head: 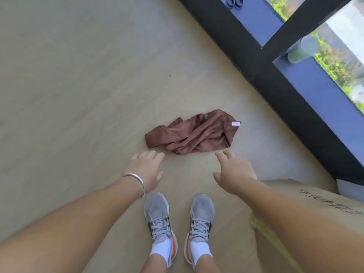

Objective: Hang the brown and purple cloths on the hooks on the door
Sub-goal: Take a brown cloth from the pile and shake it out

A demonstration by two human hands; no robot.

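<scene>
Scene: a person stands on a beige floor, both arms reaching down toward a crumpled brown cloth.
Cloth: it lies in a loose heap just beyond the fingertips of both hands, its long axis running left to right across the reach, a white tag at its right end.
Left hand: fingers straight and relaxed, holding nothing, close to the cloth's left corner.
Right hand: fingers spread, also empty, just short of the cloth's right half.
Nearer hand: hard to call (both seem about level, neither touching the fabric).
Likely step: picking the cloth up, each hand probably taking an end.
Purple cloth, door hooks: not in view.
Surroundings: grey sneakers below the hands, a cardboard box under the right forearm, a dark window frame beyond.
</scene>
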